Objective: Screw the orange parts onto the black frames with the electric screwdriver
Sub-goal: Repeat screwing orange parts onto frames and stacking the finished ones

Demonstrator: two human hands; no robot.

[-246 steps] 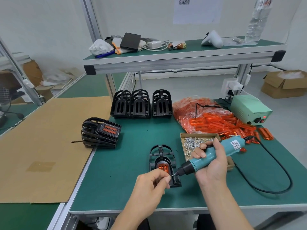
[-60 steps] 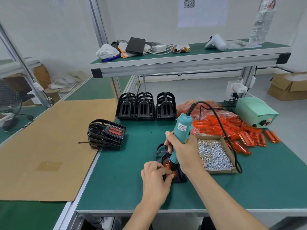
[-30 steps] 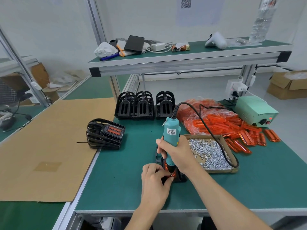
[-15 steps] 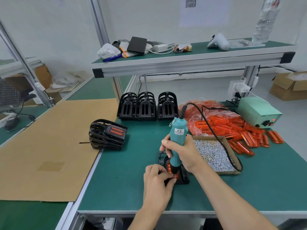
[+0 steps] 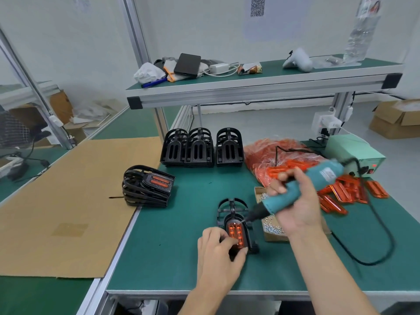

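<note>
Screwdriver (image 5: 302, 192) has swung off the black frame (image 5: 236, 226), tilted over the screw box (image 5: 272, 228), your right hand (image 5: 295, 208) gripping it. Left hand (image 5: 218, 251) pins the frame, orange part (image 5: 236, 233) seated; likely next screw.

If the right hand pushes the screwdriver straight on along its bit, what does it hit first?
The right hand aims the screwdriver down and leftward. Its blurred bit tip sits near the upper right edge of the black frame bearing the orange part, so it would likely meet that frame first. Depth is unclear.
</note>
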